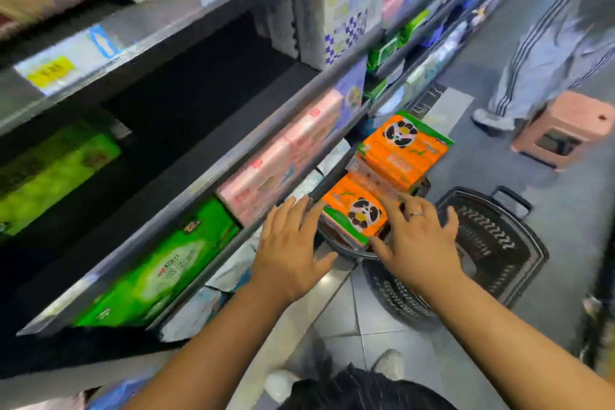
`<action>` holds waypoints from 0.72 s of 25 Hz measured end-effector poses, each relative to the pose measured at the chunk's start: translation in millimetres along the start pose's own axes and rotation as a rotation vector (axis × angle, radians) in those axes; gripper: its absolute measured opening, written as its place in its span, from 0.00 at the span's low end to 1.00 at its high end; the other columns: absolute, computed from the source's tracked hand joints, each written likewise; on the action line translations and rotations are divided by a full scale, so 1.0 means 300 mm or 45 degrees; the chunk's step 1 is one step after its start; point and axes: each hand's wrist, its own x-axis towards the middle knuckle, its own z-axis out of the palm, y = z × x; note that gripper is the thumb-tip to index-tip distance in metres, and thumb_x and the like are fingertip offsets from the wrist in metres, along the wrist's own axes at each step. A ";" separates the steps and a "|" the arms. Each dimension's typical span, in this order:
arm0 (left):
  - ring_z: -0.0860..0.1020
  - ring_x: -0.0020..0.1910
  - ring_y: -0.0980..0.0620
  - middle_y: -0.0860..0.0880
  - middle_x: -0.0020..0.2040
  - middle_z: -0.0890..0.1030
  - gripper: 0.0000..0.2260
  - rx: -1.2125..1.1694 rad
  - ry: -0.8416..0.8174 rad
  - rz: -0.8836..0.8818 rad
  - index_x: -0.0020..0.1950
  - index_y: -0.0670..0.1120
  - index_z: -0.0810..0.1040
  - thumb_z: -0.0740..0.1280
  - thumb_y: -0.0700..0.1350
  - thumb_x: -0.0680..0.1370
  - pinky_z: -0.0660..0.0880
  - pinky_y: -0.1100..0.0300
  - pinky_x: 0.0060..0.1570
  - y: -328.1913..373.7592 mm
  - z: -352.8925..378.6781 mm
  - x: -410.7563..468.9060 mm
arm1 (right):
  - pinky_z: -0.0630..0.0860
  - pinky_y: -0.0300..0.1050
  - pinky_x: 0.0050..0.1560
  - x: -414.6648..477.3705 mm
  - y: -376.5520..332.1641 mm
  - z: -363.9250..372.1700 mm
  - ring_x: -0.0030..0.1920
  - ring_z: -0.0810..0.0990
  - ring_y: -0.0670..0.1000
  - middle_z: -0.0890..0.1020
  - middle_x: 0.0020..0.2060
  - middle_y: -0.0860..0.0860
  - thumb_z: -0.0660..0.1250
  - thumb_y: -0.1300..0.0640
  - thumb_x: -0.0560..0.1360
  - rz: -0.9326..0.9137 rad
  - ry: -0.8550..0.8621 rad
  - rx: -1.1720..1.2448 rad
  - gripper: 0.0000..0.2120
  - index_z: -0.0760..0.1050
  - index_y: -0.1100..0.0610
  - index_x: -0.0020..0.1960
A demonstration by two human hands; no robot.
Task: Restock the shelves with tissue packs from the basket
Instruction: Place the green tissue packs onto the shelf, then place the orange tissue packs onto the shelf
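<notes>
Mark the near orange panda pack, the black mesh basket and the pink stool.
near orange panda pack [361, 215]: head view, on the panda face.
black mesh basket [489, 230]: head view, on its patterned inner wall.
pink stool [572, 120]: head view, on its top face.

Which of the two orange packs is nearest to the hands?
The near pack, between the left hand and the right hand, which touches it. The far pack lies beyond it, untouched.

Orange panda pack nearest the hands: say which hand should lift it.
Right, probably. The right hand lies across the orange panda pack, thumb at its near corner; the left hand is spread open beside it.
</notes>
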 end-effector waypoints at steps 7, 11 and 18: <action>0.63 0.73 0.41 0.43 0.73 0.67 0.37 0.002 -0.122 0.012 0.76 0.49 0.62 0.63 0.65 0.71 0.57 0.43 0.72 0.255 0.208 0.100 | 0.51 0.71 0.70 -0.005 0.302 0.080 0.74 0.58 0.57 0.61 0.75 0.52 0.58 0.36 0.77 0.091 -0.210 0.048 0.34 0.54 0.47 0.78; 0.53 0.77 0.45 0.47 0.78 0.58 0.39 0.029 -0.261 -0.010 0.79 0.53 0.52 0.63 0.65 0.74 0.49 0.46 0.74 0.280 0.248 0.180 | 0.50 0.70 0.70 0.038 0.371 0.142 0.74 0.58 0.56 0.61 0.75 0.52 0.58 0.36 0.77 0.145 -0.274 0.091 0.33 0.54 0.46 0.77; 0.55 0.76 0.44 0.46 0.77 0.58 0.38 0.049 -0.393 0.124 0.78 0.52 0.52 0.63 0.65 0.74 0.55 0.44 0.73 0.169 0.348 0.469 | 0.52 0.69 0.70 0.217 0.428 0.252 0.73 0.60 0.56 0.61 0.75 0.52 0.59 0.36 0.76 0.324 -0.372 0.122 0.37 0.51 0.49 0.78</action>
